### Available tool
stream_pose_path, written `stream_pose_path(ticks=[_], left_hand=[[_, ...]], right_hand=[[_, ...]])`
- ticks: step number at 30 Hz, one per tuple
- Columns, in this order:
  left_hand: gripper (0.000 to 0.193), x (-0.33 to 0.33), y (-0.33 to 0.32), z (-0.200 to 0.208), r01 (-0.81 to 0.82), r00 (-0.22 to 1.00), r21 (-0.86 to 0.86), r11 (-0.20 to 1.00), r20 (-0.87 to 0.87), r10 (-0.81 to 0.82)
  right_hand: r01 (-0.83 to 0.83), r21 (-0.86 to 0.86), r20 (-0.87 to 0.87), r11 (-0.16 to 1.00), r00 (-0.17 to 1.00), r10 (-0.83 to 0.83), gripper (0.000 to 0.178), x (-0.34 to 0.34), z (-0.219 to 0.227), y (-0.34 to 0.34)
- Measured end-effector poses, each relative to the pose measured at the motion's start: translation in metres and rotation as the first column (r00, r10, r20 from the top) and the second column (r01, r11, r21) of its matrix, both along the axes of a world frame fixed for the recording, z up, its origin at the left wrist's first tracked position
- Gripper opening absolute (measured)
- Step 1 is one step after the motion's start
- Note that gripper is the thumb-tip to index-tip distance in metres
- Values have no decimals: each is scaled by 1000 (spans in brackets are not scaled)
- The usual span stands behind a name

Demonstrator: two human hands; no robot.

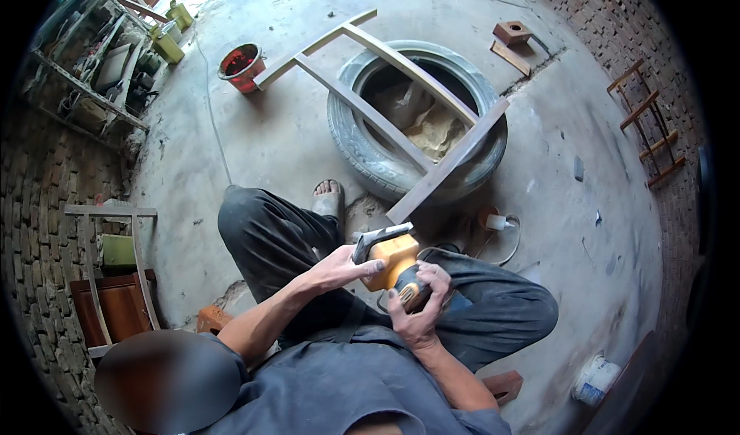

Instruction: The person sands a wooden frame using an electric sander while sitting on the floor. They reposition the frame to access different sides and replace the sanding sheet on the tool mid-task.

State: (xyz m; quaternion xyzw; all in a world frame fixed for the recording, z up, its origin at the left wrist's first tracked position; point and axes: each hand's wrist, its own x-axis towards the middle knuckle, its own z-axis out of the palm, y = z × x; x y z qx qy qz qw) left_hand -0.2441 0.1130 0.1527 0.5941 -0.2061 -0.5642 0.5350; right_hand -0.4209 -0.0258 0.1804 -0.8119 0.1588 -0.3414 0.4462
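- Near the middle of the room, over the sitting person's lap, is a yellow power tool (401,251) that looks like a sander.
- Both hands are closed on it. The left hand (343,269) has its thumb on the yellow body, close to the flat grey pad (385,233). The right hand (424,300) is wrapped around the dark end.
- The tool is up in the air, not touching any wood. I think this step is looking the tool over or getting its pad ready, though I can't tell if it is running.
- To smooth the wood, I guess the next move calls for turning the pad down flat and pressing it gently on the wooden frame (410,74), with both hands kept firm.
- Just past the person's feet, that frame lies across a big tire (344,127), which works like its table. Inside the tire is a crumpled tan bag (435,133).
- Far left of the tire stands a bucket (248,82) with red stuff inside.
- Past the right knee is a small white bottle (497,222). I can't see what it holds.
- Near right is a white tub (593,381), and its inside is hidden from me too.
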Motion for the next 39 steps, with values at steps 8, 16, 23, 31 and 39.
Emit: stream_pose_path(ticks=[8,16,23,31,39], left_hand=[[75,-10,4,-4,58,985,-1,998,-161,-57],[70,-37,-11,1,74,979,-100,992,-180,-91],[74,-20,-19,1,59,983,-95,994,-166,-74],[75,-13,-17,5,67,990,-90,994,-116,-77],[73,-32,-30,27,207,976,-122,971,91,-197]], right_hand=[[-198,35,-75,980,977,200,80,-50,-10,19],[-403,224,-124,887,891,436,64,-96,18,-10],[-389,-23,-67,921,920,387,54,-75,-1,3],[-433,-26,-24,901,901,432,62,-69,-11,9],[233,527,-494,817,866,72,43,-89,33,-48]])
